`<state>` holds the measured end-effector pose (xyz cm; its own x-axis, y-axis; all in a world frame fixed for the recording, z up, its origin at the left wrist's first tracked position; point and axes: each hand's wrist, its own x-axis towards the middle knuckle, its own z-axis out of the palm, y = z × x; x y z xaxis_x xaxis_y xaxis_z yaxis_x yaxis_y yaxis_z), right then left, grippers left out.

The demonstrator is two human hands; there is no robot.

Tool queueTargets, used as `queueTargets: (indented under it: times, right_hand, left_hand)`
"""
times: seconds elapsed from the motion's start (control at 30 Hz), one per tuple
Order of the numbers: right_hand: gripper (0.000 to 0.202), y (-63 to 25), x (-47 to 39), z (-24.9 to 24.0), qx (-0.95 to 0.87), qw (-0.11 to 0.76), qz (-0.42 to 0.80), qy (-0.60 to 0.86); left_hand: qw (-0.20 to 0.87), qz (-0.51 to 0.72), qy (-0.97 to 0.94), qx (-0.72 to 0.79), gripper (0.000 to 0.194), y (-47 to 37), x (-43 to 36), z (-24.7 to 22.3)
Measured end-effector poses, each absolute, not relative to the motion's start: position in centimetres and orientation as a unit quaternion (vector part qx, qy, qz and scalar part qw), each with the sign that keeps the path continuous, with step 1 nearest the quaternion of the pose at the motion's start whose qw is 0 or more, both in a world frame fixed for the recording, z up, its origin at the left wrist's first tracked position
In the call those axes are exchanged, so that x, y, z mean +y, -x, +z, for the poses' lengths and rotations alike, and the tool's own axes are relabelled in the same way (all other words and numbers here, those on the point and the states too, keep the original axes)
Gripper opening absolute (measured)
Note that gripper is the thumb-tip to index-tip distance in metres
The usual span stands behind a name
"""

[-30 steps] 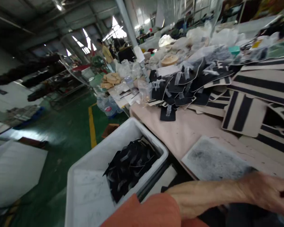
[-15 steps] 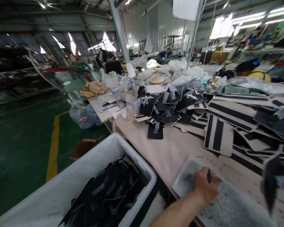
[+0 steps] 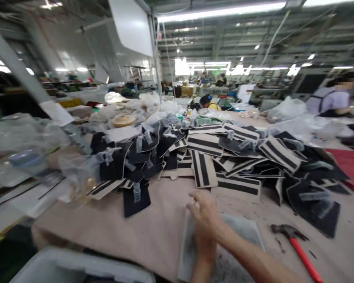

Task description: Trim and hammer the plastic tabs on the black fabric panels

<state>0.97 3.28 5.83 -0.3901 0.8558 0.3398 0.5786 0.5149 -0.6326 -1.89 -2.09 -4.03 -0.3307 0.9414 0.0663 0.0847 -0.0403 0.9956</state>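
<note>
Striped panel (image 3: 204, 169) in the head view lies at the near side of the pile (image 3: 205, 144), just beyond your left hand (image 3: 205, 243) and right hand (image 3: 209, 215), overlapping above the gray slab (image 3: 247, 228); whether either pinches anything, you cannot tell. It looks light, fairly stiff, best held by its near edge.

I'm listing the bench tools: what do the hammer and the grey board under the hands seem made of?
Hammer: dark clawed head, probably steel; smooth-looking red handle, perhaps plastic or rubber.
Board: grey, dull, blotchy surface; stone or plastic, I can't tell.
</note>
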Motion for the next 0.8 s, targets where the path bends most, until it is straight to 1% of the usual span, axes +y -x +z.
queueTargets:
  times: [0.07, 0.1, 0.17, 0.23, 0.27, 0.37, 0.47, 0.6, 0.7, 0.73, 0.8]
  right_hand:
    - [0.031, -5.2, 8.6, 6.5, -0.690, 0.351, 0.233, 0.588]
    - [0.031, -6.9, 10.8, 6.8, -0.639, 0.356, 0.243, 0.637]
    - [0.024, -9.1, 13.8, 6.7, -0.568, 0.352, 0.278, 0.690]
    - [0.016, -9.5, 15.3, 6.0, -0.542, 0.342, 0.327, 0.694]
    - [0.016, -9.2, 15.6, 5.6, -0.534, 0.336, 0.358, 0.688]
    - [0.026, -7.4, 15.5, 4.8, -0.523, 0.324, 0.439, 0.655]
    - [0.028, -6.5, 15.0, 5.8, -0.529, 0.335, 0.470, 0.622]
    - [0.019, -9.1, 13.0, 10.0, -0.578, 0.372, 0.447, 0.573]
    - [0.013, -13.4, 8.9, 13.3, -0.646, 0.375, 0.410, 0.523]
    - [0.012, -15.0, 7.1, 13.9, -0.689, 0.376, 0.376, 0.493]
    - [0.015, -17.8, 3.4, 13.8, -0.778, 0.386, 0.258, 0.423]
  left_hand:
    - [0.375, 0.549, -0.449, 0.597, 0.033, 1.9, -1.7, -4.1]
    - [0.371, 0.537, -0.455, 0.606, 0.033, 1.8, -1.7, -4.0]
    - [0.350, 0.517, -0.462, 0.630, 0.034, 1.7, -1.9, -3.8]
    - [0.333, 0.509, -0.470, 0.639, 0.034, 1.5, -2.0, -3.7]
    - [0.328, 0.508, -0.473, 0.641, 0.034, 1.5, -2.1, -3.6]
    - [0.319, 0.506, -0.476, 0.644, 0.035, 1.4, -2.1, -3.4]
    - [0.316, 0.509, -0.475, 0.644, 0.037, 1.4, -2.1, -2.9]
    - [0.308, 0.518, -0.469, 0.646, 0.036, 1.4, -2.1, -2.4]
    - [0.315, 0.529, -0.457, 0.642, 0.031, 1.4, -2.0, -2.3]
    - [0.318, 0.538, -0.452, 0.637, 0.029, 1.4, -2.0, -2.2]
    - [0.314, 0.549, -0.444, 0.635, 0.025, 1.4, -1.8, -2.1]
